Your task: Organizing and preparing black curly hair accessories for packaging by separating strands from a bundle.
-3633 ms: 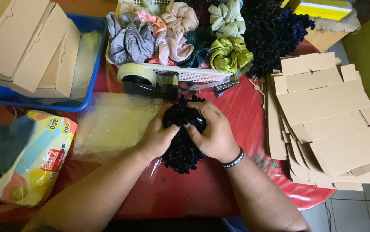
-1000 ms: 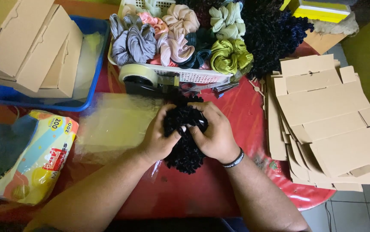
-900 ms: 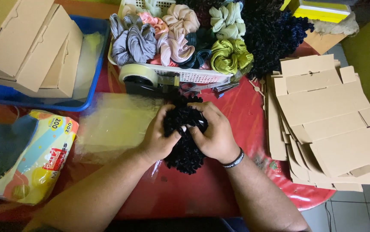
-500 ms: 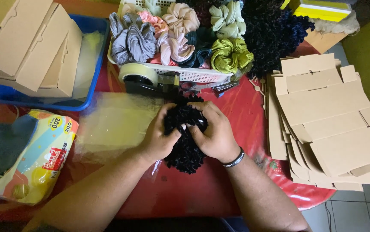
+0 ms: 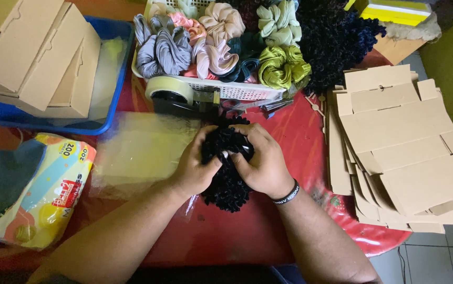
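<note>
Both my hands clasp a bunch of black ruffled scrunchies (image 5: 227, 181) over the red table (image 5: 226, 236). My left hand (image 5: 194, 167) grips the bunch from the left, thumb pressed into it. My right hand (image 5: 262, 162), with a black wristband, holds it from the right. Part of the bunch hangs below my palms. A clear plastic bag (image 5: 140, 152) lies flat just left of my hands, partly under them.
A white basket (image 5: 237, 92) of coloured scrunchies and a tape dispenser (image 5: 176, 97) sit behind my hands, scissors (image 5: 260, 105) beside them. Flat cardboard box blanks (image 5: 400, 152) are stacked right. Folded boxes in a blue tray (image 5: 42, 58) and a colourful packet (image 5: 45, 197) lie left.
Almost nothing differs; my fingers shift slightly on the black bunch, which stays in the same place.
</note>
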